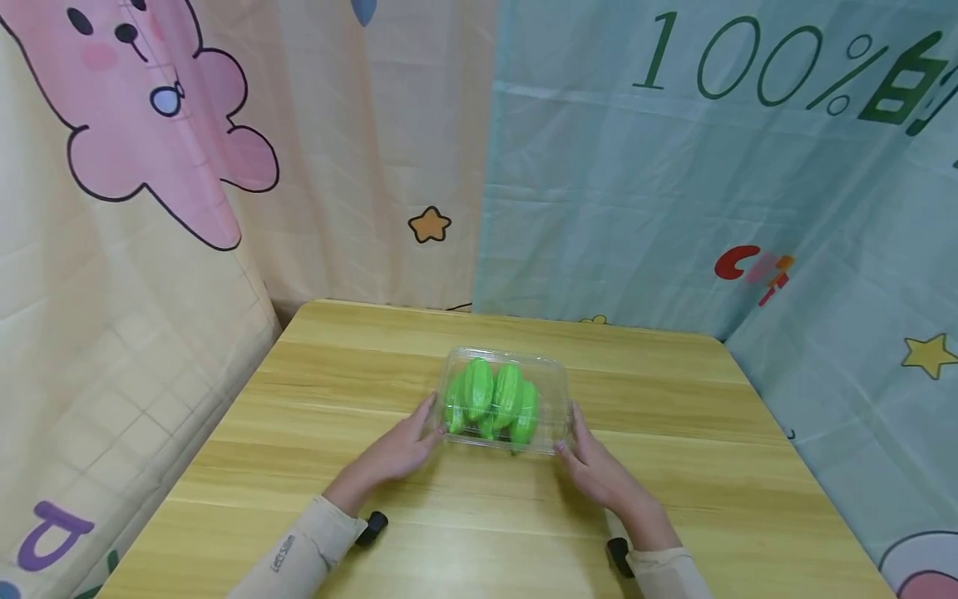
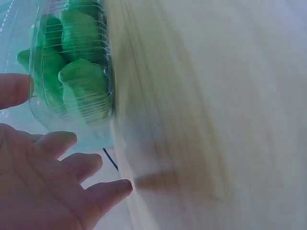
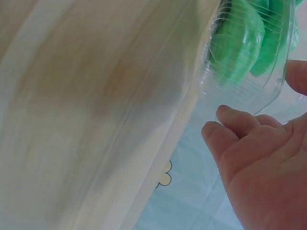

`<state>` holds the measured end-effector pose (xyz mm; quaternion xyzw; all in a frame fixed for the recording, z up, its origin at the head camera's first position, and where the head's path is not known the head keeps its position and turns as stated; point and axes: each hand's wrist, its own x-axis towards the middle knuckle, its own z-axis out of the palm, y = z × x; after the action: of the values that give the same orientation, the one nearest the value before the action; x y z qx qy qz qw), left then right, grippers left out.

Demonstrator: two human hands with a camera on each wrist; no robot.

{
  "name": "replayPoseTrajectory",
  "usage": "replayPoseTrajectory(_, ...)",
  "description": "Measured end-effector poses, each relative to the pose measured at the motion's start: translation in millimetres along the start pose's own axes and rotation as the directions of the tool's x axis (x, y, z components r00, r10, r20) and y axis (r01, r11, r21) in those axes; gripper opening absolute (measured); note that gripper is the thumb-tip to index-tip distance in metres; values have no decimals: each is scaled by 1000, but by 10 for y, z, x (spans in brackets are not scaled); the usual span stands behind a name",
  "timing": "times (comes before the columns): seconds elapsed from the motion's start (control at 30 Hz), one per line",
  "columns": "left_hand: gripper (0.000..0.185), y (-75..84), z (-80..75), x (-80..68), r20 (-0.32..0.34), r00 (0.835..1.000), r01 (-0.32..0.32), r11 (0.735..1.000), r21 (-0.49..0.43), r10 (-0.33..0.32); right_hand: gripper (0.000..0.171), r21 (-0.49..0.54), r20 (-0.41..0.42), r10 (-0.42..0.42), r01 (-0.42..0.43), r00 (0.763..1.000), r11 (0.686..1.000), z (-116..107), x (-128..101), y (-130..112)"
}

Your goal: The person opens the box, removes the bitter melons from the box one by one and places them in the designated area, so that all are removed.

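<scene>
A clear plastic clamshell box (image 1: 552, 399) with ribbed walls sits low at the wooden tabletop in the head view. Inside it are several bright green ribbed star fruits (image 1: 507, 395), grouped toward its left half. At the box's left side is my left hand (image 1: 404, 445); its thumb meets the box edge, while the other fingers (image 2: 82, 165) spread loosely in the left wrist view. Opposite, my right hand (image 1: 595, 470) is against the right side, thumb at the edge and fingers (image 3: 235, 122) extended near the lower corner.
The wooden table (image 1: 299, 433) has its far edge against hanging printed curtains (image 1: 382, 150), which also rise at the left and right. A black wrist strap piece (image 1: 372, 528) shows by the left sleeve, another (image 1: 619, 556) by the right.
</scene>
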<state>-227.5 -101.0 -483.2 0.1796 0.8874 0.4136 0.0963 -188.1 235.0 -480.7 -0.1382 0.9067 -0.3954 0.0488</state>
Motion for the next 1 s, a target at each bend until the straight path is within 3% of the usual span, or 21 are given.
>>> replayPoseTrajectory(0.1, 76, -21, -19, -1, 0, 1000, -17, 1000, -12, 17, 80, 27, 2, 6, -6, 1000, 1000, 2, -8, -4)
replayPoseTrajectory(0.2, 76, -41, -39, -2, 3, 997, -75, 997, -13, 75, 82, 30, -4, 19, -19, 1000, 999, 5, -14, -4)
replayPoseTrajectory(0.33, 78, -56, -64, -6, 34, 989, -147, 988, 51, 146, 80, 21, -14, 22, -22, 1000, 1000, 11, -26, 11)
replayPoseTrajectory(0.5, 75, -54, -98, 10, 79, 980, -191, 976, 103, 183, 71, -12, -14, -5, 5, 1000, 1000, 12, -44, 16)
replayPoseTrajectory(1.0, 75, -104, -146, 49, 121, 973, -211, 970, 125, 196, 67, -50, 23, -13, 15, 1000, 999, -25, -53, 4)
